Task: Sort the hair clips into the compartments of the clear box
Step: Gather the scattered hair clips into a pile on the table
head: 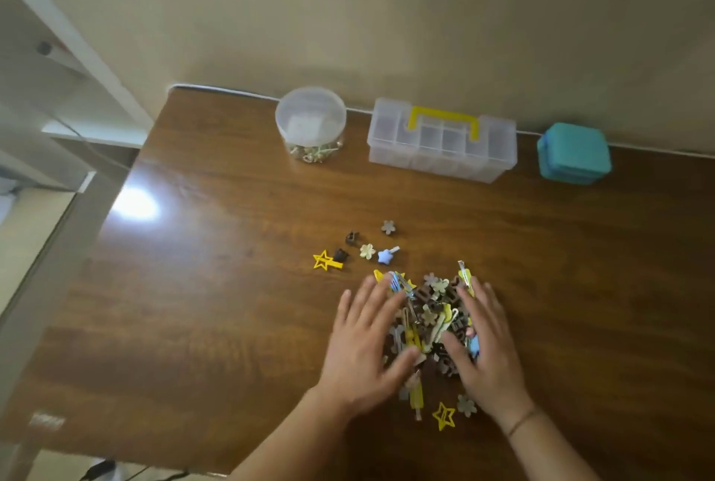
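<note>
Both spread hands, left hand [365,345] and right hand [483,345], cup the heap of small colourful plastic hair clips [433,320] on the brown wooden table [232,287]; the clear plastic compartment box with yellow handle [442,140] sits closed behind

Brown wooden table [216,287], pile of hair clips [429,320], clear box [442,140], round tub [310,124], teal case [573,153]

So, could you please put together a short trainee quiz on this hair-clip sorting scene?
1. True or false: the clear box with the yellow handle is shut.
2. What do both hands touch? A) the teal box B) the pile of clips C) the round tub
3. Fill in: the lone yellow star clip lies to the ___ of the pile.

Key: 1 true; 2 B, left hand and right hand flank the pile with straight fingers; 3 left.
</note>
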`<state>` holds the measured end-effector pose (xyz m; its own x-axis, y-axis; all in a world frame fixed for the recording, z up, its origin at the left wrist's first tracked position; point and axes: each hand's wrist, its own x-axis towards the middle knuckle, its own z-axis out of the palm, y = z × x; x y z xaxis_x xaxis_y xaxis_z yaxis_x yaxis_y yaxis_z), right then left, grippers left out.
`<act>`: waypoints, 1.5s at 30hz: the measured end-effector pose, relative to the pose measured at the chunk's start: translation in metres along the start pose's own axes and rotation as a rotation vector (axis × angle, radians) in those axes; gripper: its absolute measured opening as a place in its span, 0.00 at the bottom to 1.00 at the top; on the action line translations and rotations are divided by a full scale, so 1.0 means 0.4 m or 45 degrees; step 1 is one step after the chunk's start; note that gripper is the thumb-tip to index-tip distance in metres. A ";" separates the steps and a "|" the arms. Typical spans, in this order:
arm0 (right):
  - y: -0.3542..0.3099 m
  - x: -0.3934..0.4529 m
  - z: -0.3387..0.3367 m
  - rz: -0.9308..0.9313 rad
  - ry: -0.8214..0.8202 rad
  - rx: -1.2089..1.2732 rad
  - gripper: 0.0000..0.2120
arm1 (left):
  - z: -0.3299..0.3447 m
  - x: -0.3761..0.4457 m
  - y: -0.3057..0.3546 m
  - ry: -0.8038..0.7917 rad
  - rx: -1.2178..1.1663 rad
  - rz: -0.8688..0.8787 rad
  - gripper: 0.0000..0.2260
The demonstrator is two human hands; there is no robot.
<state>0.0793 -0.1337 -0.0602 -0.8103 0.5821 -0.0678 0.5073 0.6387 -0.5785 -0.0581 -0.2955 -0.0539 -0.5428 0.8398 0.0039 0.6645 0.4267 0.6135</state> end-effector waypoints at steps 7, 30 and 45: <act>0.010 0.062 -0.036 -0.043 -0.078 -0.042 0.34 | -0.106 0.223 -0.151 0.160 0.008 -0.301 0.33; -0.006 0.104 -0.070 -0.189 -0.227 -0.021 0.34 | -0.048 0.193 -0.040 -0.248 0.006 0.216 0.32; -0.018 -0.020 -0.041 -0.343 -0.345 -0.135 0.34 | -0.029 0.042 -0.003 -0.411 -0.033 0.231 0.33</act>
<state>0.0869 -0.1347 -0.0422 -0.9593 0.2419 -0.1458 0.2823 0.8071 -0.5185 -0.0738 -0.2858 -0.0454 -0.2247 0.9654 -0.1326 0.7196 0.2562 0.6455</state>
